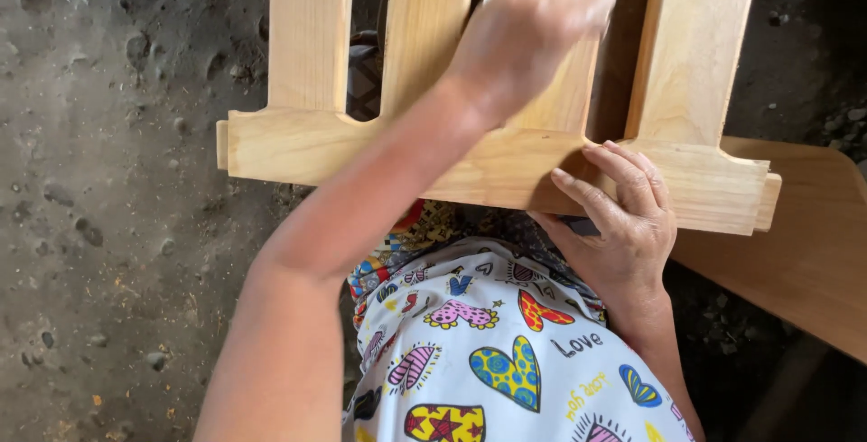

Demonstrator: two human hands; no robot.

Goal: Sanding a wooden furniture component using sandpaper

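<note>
Head view looks down on a pale wooden slatted frame (506, 167) lying across the person's lap, over a heart-patterned garment (488, 352) and dirt floor (99, 225). Right hand (623, 225) grips the frame's near rail, fingers together, curled over its edge. Left hand (533, 18), blurred, rests on a slat; its finger state is unclear.

We are seeing the slatted wooden frame (397, 148) lying across the lap, its slats running away from us. Our right hand (619, 225) is gripping its near rail toward the right; our left hand (542, 9) is resting farther up on a middle slat.
</note>
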